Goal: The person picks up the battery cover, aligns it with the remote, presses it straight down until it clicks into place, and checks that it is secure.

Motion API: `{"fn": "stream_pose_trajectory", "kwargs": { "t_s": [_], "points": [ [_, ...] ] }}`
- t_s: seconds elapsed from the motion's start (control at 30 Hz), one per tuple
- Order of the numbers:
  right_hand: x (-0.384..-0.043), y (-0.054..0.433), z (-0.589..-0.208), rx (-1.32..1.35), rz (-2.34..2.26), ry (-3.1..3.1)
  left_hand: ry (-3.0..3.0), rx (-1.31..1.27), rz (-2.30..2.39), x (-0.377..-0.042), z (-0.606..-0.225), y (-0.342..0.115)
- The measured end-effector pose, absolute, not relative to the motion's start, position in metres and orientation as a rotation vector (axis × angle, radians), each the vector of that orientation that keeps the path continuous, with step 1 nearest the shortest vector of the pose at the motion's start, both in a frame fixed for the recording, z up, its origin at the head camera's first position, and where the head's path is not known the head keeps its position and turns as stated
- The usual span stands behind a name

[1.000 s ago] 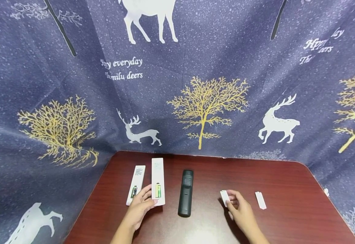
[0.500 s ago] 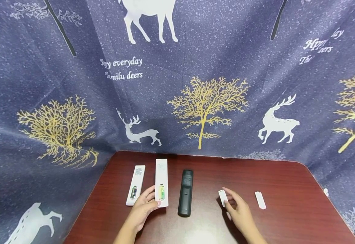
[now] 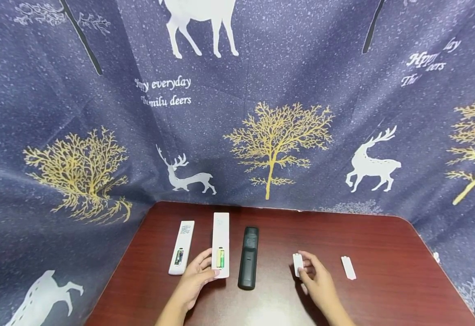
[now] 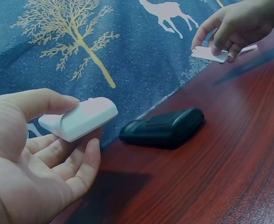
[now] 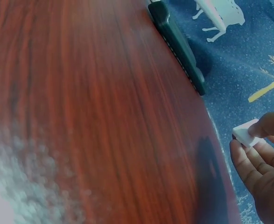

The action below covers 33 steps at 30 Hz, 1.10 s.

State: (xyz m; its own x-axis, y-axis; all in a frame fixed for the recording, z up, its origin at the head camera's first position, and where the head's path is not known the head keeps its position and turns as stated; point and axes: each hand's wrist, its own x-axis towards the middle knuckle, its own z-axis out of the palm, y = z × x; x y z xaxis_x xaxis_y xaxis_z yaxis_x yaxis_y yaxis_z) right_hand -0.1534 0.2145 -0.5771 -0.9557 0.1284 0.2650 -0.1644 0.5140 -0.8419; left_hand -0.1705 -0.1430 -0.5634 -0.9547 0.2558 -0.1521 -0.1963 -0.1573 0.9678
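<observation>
A white remote control [image 3: 221, 233] is held by its near end in my left hand [image 3: 196, 277], thumb on top and fingers beneath. Its back faces up, and batteries [image 3: 220, 258] show in the uncovered compartment. The left wrist view has the remote's end [image 4: 87, 119] raised off the table. My right hand [image 3: 319, 280] pinches a small white battery cover [image 3: 298, 265] between thumb and fingers, above the table. In the right wrist view only a corner of that battery cover [image 5: 246, 134] shows past the thumb.
A second white remote [image 3: 181, 248], its battery compartment uncovered, lies at the left of the red-brown table [image 3: 367, 235]. A black remote [image 3: 248, 258] lies face down between my hands. Another white battery cover [image 3: 348, 267] rests to the right. A patterned blue cloth [image 3: 302, 68] hangs behind.
My left hand has carried the white remote to the right, toward the black one. My right hand moved slightly left with the battery cover, then stayed almost still.
</observation>
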Motion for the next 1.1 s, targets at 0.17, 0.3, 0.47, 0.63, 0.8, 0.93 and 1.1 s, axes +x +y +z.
{"fn": "stream_pose_trajectory", "kwargs": {
  "t_s": [0.17,0.3,0.47,0.63,0.8,0.93,1.1],
  "points": [
    [-0.153,0.214,-0.577,0.048,1.433,-2.457,1.822,0.085,2.185,-0.169,-0.562,-0.141],
    [-0.152,0.213,-0.576,0.067,1.452,-2.443,1.825,0.088,2.187,-0.168,-0.561,-0.139],
    [-0.152,0.211,-0.574,0.066,1.482,-2.424,1.812,0.08,2.197,-0.168,-0.561,-0.136],
    [-0.154,0.209,-0.572,0.038,1.492,-2.422,1.801,0.098,2.202,-0.167,-0.562,-0.135],
    [-0.155,0.206,-0.57,0.041,1.509,-2.414,1.766,0.134,2.205,-0.166,-0.565,-0.133],
    [-0.156,0.204,-0.569,0.048,1.544,-2.409,1.749,0.127,2.203,-0.166,-0.567,-0.131],
    [-0.156,0.202,-0.565,0.021,1.558,-2.429,1.74,0.108,2.203,-0.166,-0.568,-0.128]
  ]
}}
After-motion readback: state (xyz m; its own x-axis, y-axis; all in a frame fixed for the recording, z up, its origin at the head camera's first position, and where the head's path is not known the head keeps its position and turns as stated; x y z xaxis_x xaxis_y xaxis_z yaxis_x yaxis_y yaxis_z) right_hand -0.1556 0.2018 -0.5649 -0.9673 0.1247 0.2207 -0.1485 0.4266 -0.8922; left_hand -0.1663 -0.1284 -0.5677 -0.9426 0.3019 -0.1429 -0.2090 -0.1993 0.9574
